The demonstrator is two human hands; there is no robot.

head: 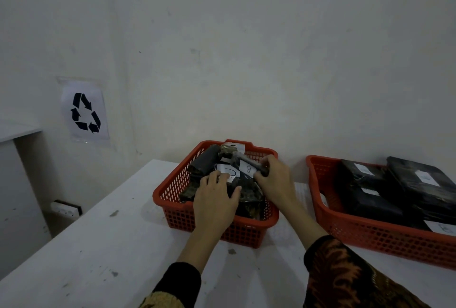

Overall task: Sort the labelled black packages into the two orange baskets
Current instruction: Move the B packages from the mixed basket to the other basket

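Two orange baskets stand on a white table. The left basket (172, 191) holds several black packages with white labels, piled loosely. My left hand (214, 199) lies flat on a black package (249, 193) in it, fingers spread over a white label (228, 172). My right hand (274, 174) grips the upper right corner of the same pile, beside a label marked "B" (248, 168). The right basket (370, 230) holds several flat black packages (419, 181) with white labels.
The white table (111, 233) runs to its left edge, with a drop beside it. A wall stands close behind the baskets, and a recycling sign (85, 112) is taped to it at the left. A wall socket (66, 209) sits low beside the table.
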